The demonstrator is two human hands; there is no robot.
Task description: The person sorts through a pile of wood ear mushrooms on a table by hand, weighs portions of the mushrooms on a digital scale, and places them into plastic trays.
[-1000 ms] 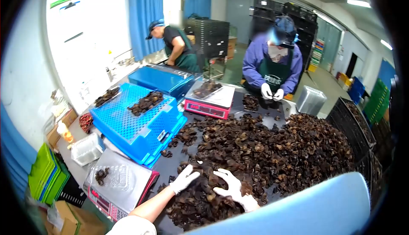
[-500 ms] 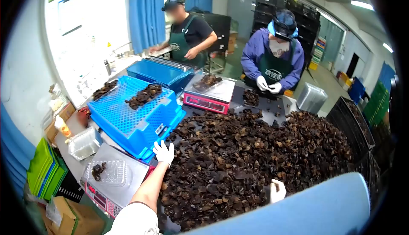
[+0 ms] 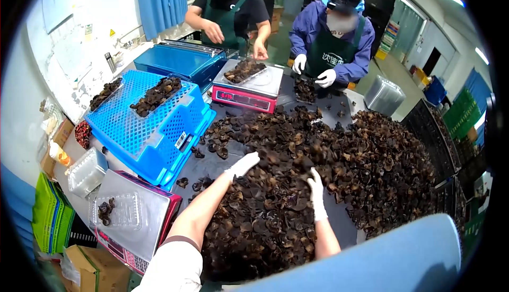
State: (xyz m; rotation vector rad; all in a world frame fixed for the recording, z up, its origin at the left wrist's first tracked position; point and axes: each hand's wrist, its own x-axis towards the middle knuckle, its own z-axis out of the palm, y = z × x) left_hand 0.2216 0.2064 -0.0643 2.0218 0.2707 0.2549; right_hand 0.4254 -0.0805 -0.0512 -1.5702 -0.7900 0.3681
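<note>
A wide heap of dark dried wood ear mushrooms covers much of the dark table. My left hand, in a white glove, lies against the heap's left part with its fingers stretched towards the middle, tips partly hidden. Across from it, my right hand, also gloved, is at the right side of this part, fingers extended and touching mushrooms. Between both hands some mushrooms are blurred by motion. Bare dark tabletop shows beside my right wrist.
Left stand a scale bearing a clear tray with a few mushrooms, and an upturned blue crate with filled trays. Opposite, a red scale holds another filled tray. Two co-workers stand there. A blue surface covers the lower right.
My left hand has moved from beside the blue crate onto the heap. My right hand has reached forward, and mushrooms have shifted, baring table. A co-worker now leans to the red scale.
</note>
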